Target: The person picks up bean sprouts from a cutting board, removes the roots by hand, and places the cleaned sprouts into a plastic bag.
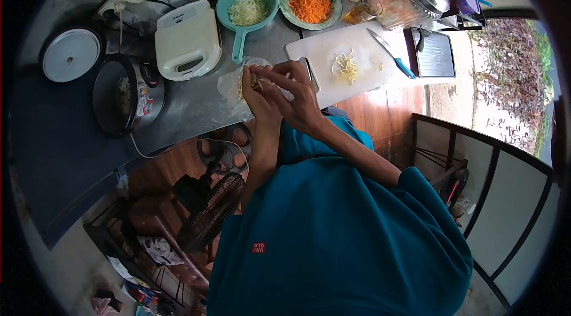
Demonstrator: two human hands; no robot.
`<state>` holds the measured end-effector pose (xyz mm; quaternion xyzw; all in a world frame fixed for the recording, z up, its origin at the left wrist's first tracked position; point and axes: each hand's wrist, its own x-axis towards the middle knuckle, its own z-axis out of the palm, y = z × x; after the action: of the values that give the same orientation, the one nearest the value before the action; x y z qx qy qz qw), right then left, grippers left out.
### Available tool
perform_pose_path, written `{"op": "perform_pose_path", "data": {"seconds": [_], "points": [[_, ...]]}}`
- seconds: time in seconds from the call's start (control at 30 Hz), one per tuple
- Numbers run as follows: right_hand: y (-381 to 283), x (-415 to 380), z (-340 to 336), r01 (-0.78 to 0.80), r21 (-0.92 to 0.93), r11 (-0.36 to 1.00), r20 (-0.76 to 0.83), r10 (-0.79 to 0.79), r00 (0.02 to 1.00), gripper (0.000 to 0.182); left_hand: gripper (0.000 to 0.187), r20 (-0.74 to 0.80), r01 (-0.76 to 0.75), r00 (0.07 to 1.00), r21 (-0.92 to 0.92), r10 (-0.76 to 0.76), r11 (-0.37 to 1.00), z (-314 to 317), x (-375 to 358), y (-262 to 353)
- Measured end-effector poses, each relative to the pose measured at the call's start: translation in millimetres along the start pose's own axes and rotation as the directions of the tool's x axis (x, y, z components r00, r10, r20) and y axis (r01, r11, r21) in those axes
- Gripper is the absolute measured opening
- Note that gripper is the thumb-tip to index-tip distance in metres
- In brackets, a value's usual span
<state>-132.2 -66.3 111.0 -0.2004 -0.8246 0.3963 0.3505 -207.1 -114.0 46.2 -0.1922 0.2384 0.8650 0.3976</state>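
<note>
Cupped, the left hand (260, 105) holds a clump of sprouts (256, 83), while the right hand (300, 102) arches over it with bent fingers drawn close to the strands; I cannot tell whether the right fingertips pinch any. Thin, tangled and pale straw-coloured, the clump is partly hidden by the fingers and sits above the near edge of the metal table (193, 102).

From the left, a round lid (71, 55) comes first, then an open pot (153, 99) with something pale inside, too dim to make out. Next is a closed cream sandwich maker (189, 36). Beyond it, a green strainer (239, 45) holds a low mound of whitish shreds (248, 11). Just below its handle, a clear bag (229, 93) lies crumpled beneath the 2 hands. Farther right, a plate (337, 6) bears a heap of bright orange shreds (310, 5). On the white board (364, 48) lies a small, loose pile (345, 66) of cream strands, curved and slender, with yellower bits among them and a few more apart to the right. Past those, 1 blue-handled knife (392, 55) lies slanting at the board's right side, beside a dark tray (437, 60).
</note>
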Motion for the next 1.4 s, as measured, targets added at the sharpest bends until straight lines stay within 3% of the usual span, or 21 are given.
{"op": "perform_pose_path", "data": {"seconds": [0.1, 0.17, 0.27, 0.37, 0.5, 0.57, 0.6, 0.67, 0.8, 0.87, 0.97, 1.2, 1.27, 1.4], "points": [[-4, 6, -15, -0.094, -0.022, 0.995, 0.035, 0.094, 0.995, 0.028, 0.018, 0.028, -0.004, 1.000, 0.033, 0.003, 0.999, -4, 5, -3], [1, 9, -25, -0.292, 0.081, 0.953, 0.060, 0.287, 0.956, 0.028, 0.016, 0.059, -0.002, 0.998, 0.048, -0.001, 0.999, -2, 3, -7], [14, 12, -44, -0.348, 0.111, 0.931, 0.053, 0.344, 0.937, 0.026, 0.030, 0.096, 0.032, 0.994, 0.142, -0.046, 0.989, 8, -6, -18], [33, 11, -63, -0.362, 0.144, 0.921, 0.035, 0.361, 0.932, 0.026, 0.026, 0.159, 0.039, 0.984, 0.236, -0.078, 0.971, 15, -12, -34], [59, 7, -86, -0.455, 0.202, 0.867, 0.022, 0.460, 0.887, 0.025, 0.027, 0.085, 0.074, 0.990, 0.349, -0.110, 0.934, 24, -21, -64], [70, 6, -97, -0.549, 0.261, 0.794, 0.107, 0.541, 0.834, 0.023, 0.030, 0.074, 0.072, 0.991, 0.393, -0.109, 0.917, 32, -27, -80], [75, 4, -101, -0.550, 0.269, 0.791, 0.111, 0.542, 0.833, 0.023, 0.031, 0.044, 0.078, 0.994, 0.402, -0.104, 0.912, 39, -31, -88], [85, 0, -109, -0.410, 0.289, 0.865, 0.049, 0.415, 0.909, 0.024, 0.031, 0.017, 0.076, 0.996, 0.418, -0.092, 0.905, 55, -37, -104], [87, -1, -131, -0.532, 0.413, 0.739, 0.079, 0.553, 0.829, 0.026, 0.031, 0.034, 0.067, 0.995, 0.438, -0.091, 0.897, 58, -39, -132], [95, -3, -142, -0.506, 0.356, 0.786, 0.104, 0.505, 0.857, 0.027, 0.030, 0.066, 0.050, 0.994, 0.429, -0.086, 0.902, 58, -38, -143], [109, -10, -152, -0.517, 0.417, 0.747, 0.145, 0.507, 0.850, 0.025, 0.028, 0.148, 0.018, 0.985, 0.443, -0.093, 0.896, 56, -39, -154], [130, -12, -170, -0.434, 0.449, 0.781, 0.195, 0.388, 0.901, 0.019, 0.023, 0.171, -0.059, 0.985, 0.458, -0.022, 0.887, 62, -42, -169], [134, -11, -176, -0.396, 0.376, 0.838, 0.232, 0.329, 0.916, 0.020, 0.019, 0.169, -0.110, 0.985, 0.482, 0.030, 0.869, 61, -41, -172], [132, -6, -190, -0.405, 0.417, 0.814, 0.228, 0.338, 0.913, 0.022, 0.015, 0.144, -0.202, 0.979, 0.537, 0.147, 0.819, 70, -42, -181]]}}
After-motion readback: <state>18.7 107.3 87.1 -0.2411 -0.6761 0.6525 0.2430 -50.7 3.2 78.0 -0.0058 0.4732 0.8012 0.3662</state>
